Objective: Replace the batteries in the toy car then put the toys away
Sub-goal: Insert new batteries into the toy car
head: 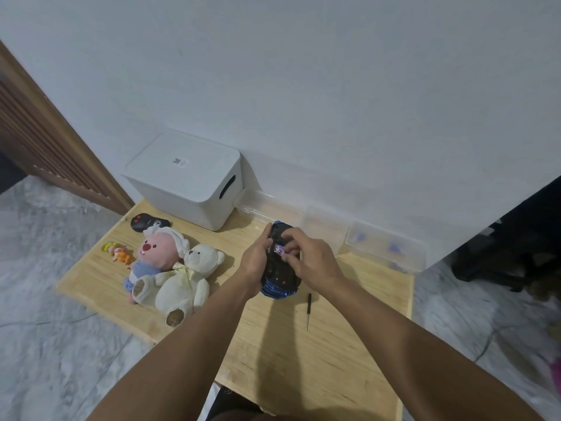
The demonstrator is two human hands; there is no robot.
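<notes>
Seating the battery well means keeping it level with its slot and pressing evenly, polarity matched, I judge. It is pinched in the right hand over the underside of the blue toy car, which the left hand clasps by its side, belly up, just above the wooden table. Its long axis runs away from the person toward the wall, nearly in line with the screwdriver lying close by. 2 plush toys and a lidded white box sit leftward.
</notes>
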